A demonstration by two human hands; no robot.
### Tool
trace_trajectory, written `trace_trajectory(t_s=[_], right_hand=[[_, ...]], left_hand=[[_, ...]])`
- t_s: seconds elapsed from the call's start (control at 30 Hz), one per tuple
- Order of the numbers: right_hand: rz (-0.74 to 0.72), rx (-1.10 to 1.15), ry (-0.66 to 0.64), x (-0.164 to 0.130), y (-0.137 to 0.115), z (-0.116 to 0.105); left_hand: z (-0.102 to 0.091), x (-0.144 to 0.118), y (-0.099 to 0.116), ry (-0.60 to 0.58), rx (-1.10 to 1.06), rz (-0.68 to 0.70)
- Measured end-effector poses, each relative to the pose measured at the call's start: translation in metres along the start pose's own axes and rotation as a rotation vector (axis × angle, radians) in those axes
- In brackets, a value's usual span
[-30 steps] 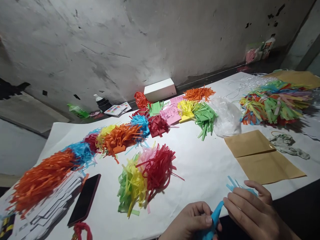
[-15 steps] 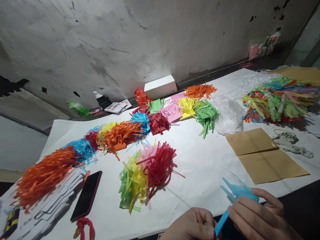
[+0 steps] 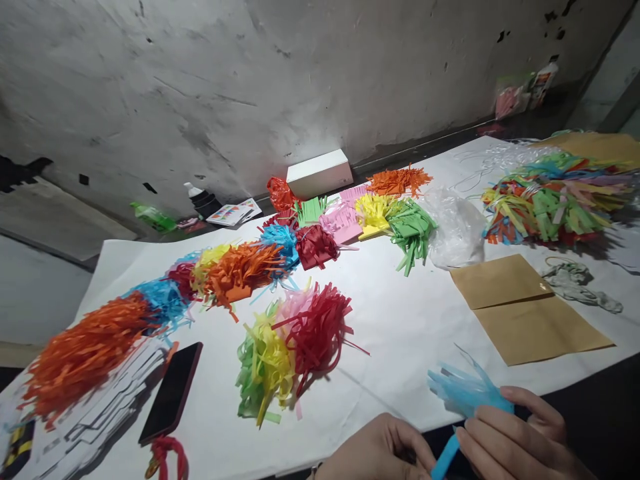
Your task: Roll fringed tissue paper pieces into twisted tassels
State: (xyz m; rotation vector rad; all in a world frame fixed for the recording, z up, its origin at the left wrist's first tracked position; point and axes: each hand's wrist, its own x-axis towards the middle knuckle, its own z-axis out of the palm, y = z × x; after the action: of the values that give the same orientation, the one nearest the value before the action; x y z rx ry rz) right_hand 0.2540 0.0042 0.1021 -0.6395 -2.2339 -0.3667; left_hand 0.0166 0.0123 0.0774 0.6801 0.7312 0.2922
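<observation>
My right hand (image 3: 520,437) is closed around the base of a bunch of light blue fringed paper (image 3: 467,392), whose loose strips spread up and to the left above the white sheet. One blue paper strip (image 3: 446,457) hangs below the bunch, beside the fingers of this hand. At the lower end of that strip, my left hand (image 3: 380,450) pinches with thumb and forefinger; the fingertips are partly cut off by the bottom edge. Ahead and to the left lies a loose pile of fringed paper in red (image 3: 323,330), yellow (image 3: 275,357), green and pink.
White paper (image 3: 400,320) covers the table. A dark phone (image 3: 173,393) and paper cutouts (image 3: 100,420) lie left, near orange fringes (image 3: 90,353). Brown paper (image 3: 530,310), a clear plastic bag (image 3: 457,230) and bundled tassels (image 3: 555,200) lie right. A white box (image 3: 320,173) stands behind.
The blue bunch has fanned out to the left, its strips swinging lower. My left hand has shifted slightly down and left. The view has moved a little.
</observation>
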Motion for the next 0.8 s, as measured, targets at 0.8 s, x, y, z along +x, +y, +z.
trace_trajectory(t_s=[0.8], right_hand=[[0.42, 0.168, 0.248, -0.011, -0.021, 0.024]], left_hand=[[0.016, 0.019, -0.001, 0.065, 0.009, 0.633]])
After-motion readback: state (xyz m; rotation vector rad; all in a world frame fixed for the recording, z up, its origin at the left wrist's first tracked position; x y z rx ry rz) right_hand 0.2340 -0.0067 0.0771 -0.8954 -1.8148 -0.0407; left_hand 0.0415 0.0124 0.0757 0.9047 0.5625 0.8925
